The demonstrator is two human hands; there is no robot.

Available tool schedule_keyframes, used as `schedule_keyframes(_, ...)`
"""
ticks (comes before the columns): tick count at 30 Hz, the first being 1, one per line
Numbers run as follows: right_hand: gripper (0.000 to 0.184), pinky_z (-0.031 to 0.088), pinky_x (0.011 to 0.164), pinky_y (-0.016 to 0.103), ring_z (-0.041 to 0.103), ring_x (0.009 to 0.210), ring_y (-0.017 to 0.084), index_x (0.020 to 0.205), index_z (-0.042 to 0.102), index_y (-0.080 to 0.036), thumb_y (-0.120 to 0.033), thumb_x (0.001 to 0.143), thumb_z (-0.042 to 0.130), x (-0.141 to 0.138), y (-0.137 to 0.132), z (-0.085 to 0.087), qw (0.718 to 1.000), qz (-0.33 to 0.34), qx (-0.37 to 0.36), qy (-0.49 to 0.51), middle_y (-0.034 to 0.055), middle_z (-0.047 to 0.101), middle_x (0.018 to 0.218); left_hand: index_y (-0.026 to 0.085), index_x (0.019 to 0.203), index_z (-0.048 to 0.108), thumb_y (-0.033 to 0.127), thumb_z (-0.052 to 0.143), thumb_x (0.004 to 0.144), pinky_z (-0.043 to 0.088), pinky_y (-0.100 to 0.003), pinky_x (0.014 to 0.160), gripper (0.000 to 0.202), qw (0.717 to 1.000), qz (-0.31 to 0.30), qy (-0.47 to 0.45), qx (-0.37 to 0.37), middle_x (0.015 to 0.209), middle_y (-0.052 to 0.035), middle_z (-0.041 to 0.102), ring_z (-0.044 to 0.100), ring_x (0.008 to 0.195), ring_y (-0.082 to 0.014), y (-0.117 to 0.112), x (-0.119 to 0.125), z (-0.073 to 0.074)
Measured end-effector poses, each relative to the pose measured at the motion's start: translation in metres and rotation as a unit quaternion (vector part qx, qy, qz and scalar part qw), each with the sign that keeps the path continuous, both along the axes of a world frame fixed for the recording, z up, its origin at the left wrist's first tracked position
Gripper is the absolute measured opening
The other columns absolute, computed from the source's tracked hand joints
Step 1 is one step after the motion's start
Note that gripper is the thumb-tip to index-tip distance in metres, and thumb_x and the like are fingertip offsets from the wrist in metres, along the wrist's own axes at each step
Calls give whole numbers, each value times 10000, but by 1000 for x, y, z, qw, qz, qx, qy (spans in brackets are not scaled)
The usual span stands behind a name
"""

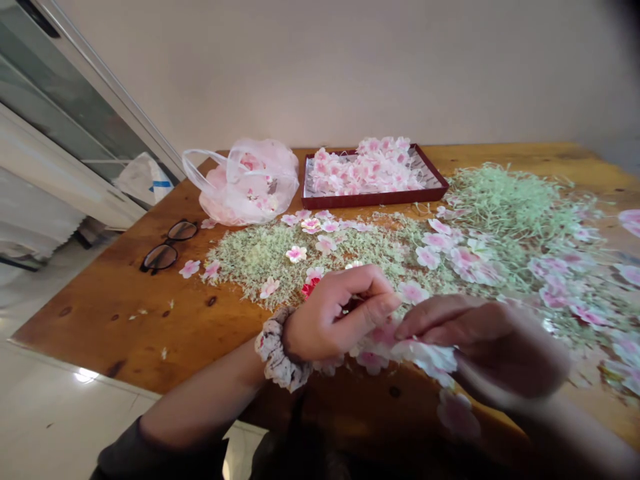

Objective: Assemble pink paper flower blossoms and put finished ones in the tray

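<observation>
Pale pink fabric blossoms (417, 353) bunch together between your two hands at the lower right of centre, just above the table's near edge, with one more blossom (457, 415) hanging below them, blurred. Your left hand (340, 317) sits just left of the bunch, its fingers (363, 283) curled tight and your thumb pressed across them in a narrow pinch around something small and dark that is too hidden to name. A frilly floral scrunchie (280, 350) circles that wrist. Your right hand (487, 350) is blurred at the right of the bunch, its fingers (435, 319) lying closed and narrow over the petals. Under and beyond your hands, a wide spread of pale green shredded fibre (515, 213) runs across the wooden table (95, 327), strewn with more loose blossoms; a deeper red one (310, 287) lies just beyond your left hand. At the top centre, a dark red tray (373, 200) holds a heap of blossoms, and to its left a translucent plastic bag (245, 183) with more of them inside rests on the table, its handles looped toward the upper left. Dark-rimmed glasses (167, 247) lie folded open on the bare wood left of the green spread, below the bag
</observation>
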State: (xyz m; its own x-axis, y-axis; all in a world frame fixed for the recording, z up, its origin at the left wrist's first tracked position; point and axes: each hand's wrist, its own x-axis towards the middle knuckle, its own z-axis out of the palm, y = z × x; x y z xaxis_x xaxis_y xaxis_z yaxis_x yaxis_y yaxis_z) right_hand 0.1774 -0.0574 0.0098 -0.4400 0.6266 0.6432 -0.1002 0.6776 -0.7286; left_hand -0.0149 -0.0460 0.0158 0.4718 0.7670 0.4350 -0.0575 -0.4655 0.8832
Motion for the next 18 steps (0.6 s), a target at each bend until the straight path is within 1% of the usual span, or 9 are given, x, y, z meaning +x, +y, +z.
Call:
schedule_keyframes(3, 323, 569, 655, 257, 684, 796, 154, 1073, 616, -227, -31, 823, 558, 1, 0, 3, 997, -28, 63, -18, 55, 717, 880, 165, 731, 518, 202, 500, 900, 386, -216, 598, 174, 1000, -6, -6, -13, 677, 8, 504, 465, 627, -88, 0, 0, -1)
schedule_keyframes(6, 271, 569, 689, 251, 678, 832, 155, 1084, 644, -141, -53, 839, 568, 2, -1, 7, 988, -42, 135, -55, 83, 713, 901, 159, 725, 520, 199, 503, 898, 382, -207, 582, 178, 999, -20, -11, -22, 672, 8, 512, 467, 616, -82, 0, 1, -1)
schedule_keyframes(8, 244, 570, 714, 257, 670, 883, 165, 1082, 649, -105, -87, 852, 570, 4, -2, 9, 986, -25, 143, -79, 97, 704, 948, 158, 721, 520, 207, 512, 893, 380, -209, 573, 178, 999, -26, -12, -29, 663, 9, 508, 461, 606, -84, 0, 2, -1)
schedule_keyframes(10, 242, 569, 743, 272, 663, 915, 172, 1091, 646, -98, -102, 870, 548, 5, -4, 8, 986, -14, 142, -89, 97, 697, 970, 159, 726, 524, 215, 518, 888, 383, -213, 573, 172, 999, -33, -14, -35, 659, 7, 508, 462, 608, -88, 0, 2, -1)
schedule_keyframes(12, 261, 572, 733, 279, 666, 905, 173, 1114, 643, -130, -105, 873, 545, 6, -5, 7, 986, -15, 143, -87, 83, 698, 965, 159, 735, 530, 216, 520, 886, 384, -216, 577, 162, 998, -44, -14, -44, 659, 6, 506, 463, 612, -91, -1, 2, 0)
schedule_keyframes(14, 298, 578, 694, 281, 675, 864, 172, 1150, 636, -193, -125, 869, 565, 6, -6, 6, 987, -27, 136, -81, 61, 703, 935, 158, 737, 532, 214, 523, 884, 382, -216, 574, 157, 997, -58, -14, -53, 653, 9, 496, 457, 605, -90, -1, 1, 1)
schedule_keyframes(16, 324, 585, 656, 289, 683, 813, 175, 1186, 622, -248, -185, 870, 585, 5, -6, 6, 988, -38, 128, -78, 47, 710, 897, 155, 730, 534, 216, 534, 877, 384, -215, 572, 159, 996, -71, -12, -56, 647, 11, 490, 454, 595, -87, -2, 1, 3)
schedule_keyframes(18, 333, 590, 630, 303, 689, 770, 181, 1207, 611, -267, -240, 876, 584, 4, -6, 7, 987, -43, 134, -76, 44, 718, 856, 153, 719, 537, 224, 543, 873, 395, -211, 577, 169, 995, -81, -15, -56, 646, 8, 499, 463, 592, -85, -2, 2, 4)
